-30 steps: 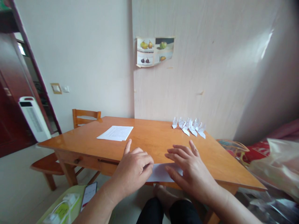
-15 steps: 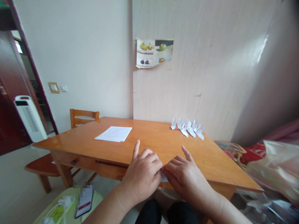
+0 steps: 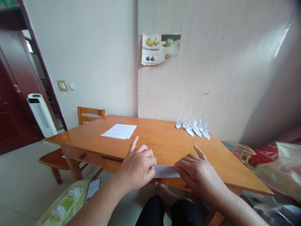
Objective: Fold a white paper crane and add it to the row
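Note:
A narrow folded strip of white paper (image 3: 166, 171) spans the gap between my two hands at the table's near edge. My left hand (image 3: 138, 166) pinches its left end, with the little finger raised. At the other end, my right hand (image 3: 194, 169) grips the paper between thumb and fingers, its little finger also lifted. The ends of the strip are hidden under my fingers. Several folded white paper figures (image 3: 193, 127) stand grouped at the table's back right. A stack of printed sheets (image 3: 119, 131) lies flat at the back left.
The wooden table (image 3: 150, 141) has drawers below its front edge. A wooden chair (image 3: 90, 115) and a bench (image 3: 53, 160) are at the left. Low at the left, a green container (image 3: 77, 188) holds white chargers beside a phone (image 3: 92, 190). Plastic bags (image 3: 270, 169) lie at the right.
My hands have moved apart from nearly touching, so a length of the paper strip now shows between them. Both still grip it. The camera view has shifted slightly left.

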Demonstrator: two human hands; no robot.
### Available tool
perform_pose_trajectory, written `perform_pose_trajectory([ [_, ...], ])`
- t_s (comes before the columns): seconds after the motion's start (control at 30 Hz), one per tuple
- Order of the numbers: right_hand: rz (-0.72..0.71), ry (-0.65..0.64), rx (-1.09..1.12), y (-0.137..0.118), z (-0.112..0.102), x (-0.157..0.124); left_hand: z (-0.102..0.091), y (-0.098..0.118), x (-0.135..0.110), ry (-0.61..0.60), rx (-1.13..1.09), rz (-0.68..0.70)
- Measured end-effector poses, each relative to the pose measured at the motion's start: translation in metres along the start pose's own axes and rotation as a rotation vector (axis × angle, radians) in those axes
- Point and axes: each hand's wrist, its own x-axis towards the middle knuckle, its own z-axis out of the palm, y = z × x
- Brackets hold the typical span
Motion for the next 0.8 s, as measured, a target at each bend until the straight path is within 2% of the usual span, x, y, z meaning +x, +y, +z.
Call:
perform_pose_trajectory([
  [0.3, 0.003, 0.033, -0.017, 0.015, -0.005, -0.005, -0.002, -0.024, -0.011, 0.084, 0.0, -0.067],
  [0.47, 0.061, 0.126, -0.035, 0.025, -0.011, -0.007, -0.003, -0.036, -0.012, 0.129, -0.04, -0.158],
  [0.6, 0.116, 0.249, -0.059, 0.025, -0.008, -0.007, 0.011, -0.027, -0.007, 0.199, -0.303, -0.315],
  [0.7, 0.105, 0.316, -0.093, 0.021, 0.001, -0.005, 0.029, -0.017, 0.002, 0.255, -0.618, -0.421],
  [0.8, 0.078, 0.347, -0.125, 0.018, 0.011, -0.006, 0.045, -0.013, 0.017, 0.303, -0.805, -0.494],
])
